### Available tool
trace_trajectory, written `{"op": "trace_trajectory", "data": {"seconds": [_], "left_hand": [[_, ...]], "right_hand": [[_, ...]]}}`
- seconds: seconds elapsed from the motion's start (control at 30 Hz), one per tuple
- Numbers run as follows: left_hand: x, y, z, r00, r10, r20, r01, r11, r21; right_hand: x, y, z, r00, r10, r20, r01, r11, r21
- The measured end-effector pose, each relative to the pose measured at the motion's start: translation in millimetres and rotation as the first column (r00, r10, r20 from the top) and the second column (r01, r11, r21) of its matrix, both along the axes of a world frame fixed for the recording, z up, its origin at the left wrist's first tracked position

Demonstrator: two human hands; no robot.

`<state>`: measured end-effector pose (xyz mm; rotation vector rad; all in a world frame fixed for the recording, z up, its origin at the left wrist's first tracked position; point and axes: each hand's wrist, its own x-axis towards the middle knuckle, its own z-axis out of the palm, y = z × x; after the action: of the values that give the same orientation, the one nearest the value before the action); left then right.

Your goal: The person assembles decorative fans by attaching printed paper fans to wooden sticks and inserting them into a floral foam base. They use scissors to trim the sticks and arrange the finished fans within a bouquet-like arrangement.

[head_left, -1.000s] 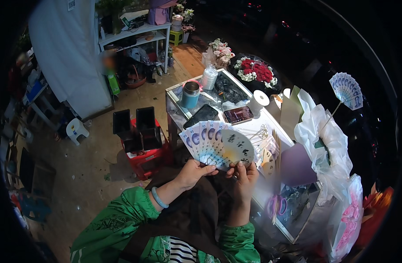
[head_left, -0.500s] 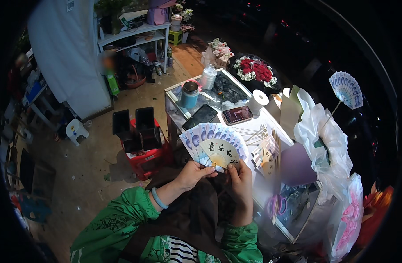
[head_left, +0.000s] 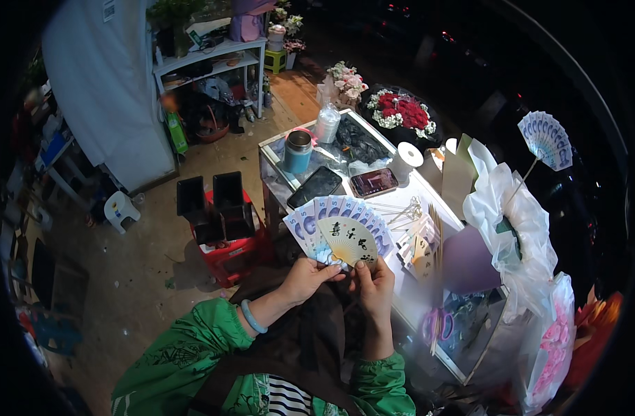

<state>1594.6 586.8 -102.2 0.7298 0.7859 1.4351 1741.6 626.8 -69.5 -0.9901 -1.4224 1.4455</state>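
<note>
Banknotes spread in a fan stand upright between my hands, above the near edge of the table. My left hand pinches their gathered lower end between thumb and fingers. A small cream paper fan with dark brush writing lies over the front of the notes, at their lower right. The thumb and fingers of my right hand close on that paper fan's lower right edge. My fingers hide the point where notes and fan meet. A second banknote fan is fixed to a stick at the far right.
On the white table lie two phones, one being a lit phone, plus a blue flask, a ribbon roll, thin sticks and purple scissors. Wrapped bouquets crowd the right side. Black buckets top a red stool at left.
The paper fan has turned slightly clockwise and shifted a little against the notes. More of the notes shows beside its right and lower left edges. Both hands keep their grip.
</note>
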Motion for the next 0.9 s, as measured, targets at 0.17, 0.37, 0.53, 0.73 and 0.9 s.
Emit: {"op": "trace_trajectory", "data": {"seconds": [0.17, 0.37, 0.53, 0.73, 0.9], "left_hand": [[-1, -2, 1, 0.999, -0.024, 0.021, 0.024, 1.0, 0.0], [0, 0, -1, 0.999, -0.036, 0.01, 0.036, 0.999, -0.013], [0, -2, -5, 0.998, -0.056, -0.004, 0.056, 0.998, -0.021], [2, -2, -4, 0.999, -0.034, 0.039, 0.034, 0.999, 0.005], [2, -5, -7, 0.998, -0.027, 0.06, 0.029, 0.999, -0.025]], "right_hand": [[7, 6, 4, 0.996, 0.085, -0.031, -0.087, 0.993, -0.083], [5, 7, 0, 0.997, 0.066, -0.043, -0.069, 0.995, -0.069], [9, 8, 1, 0.991, 0.124, 0.056, -0.121, 0.992, -0.046], [16, 11, 6, 0.981, 0.157, 0.112, -0.15, 0.986, -0.066], [16, 12, 7, 0.973, 0.194, 0.122, -0.183, 0.979, -0.094]]}}
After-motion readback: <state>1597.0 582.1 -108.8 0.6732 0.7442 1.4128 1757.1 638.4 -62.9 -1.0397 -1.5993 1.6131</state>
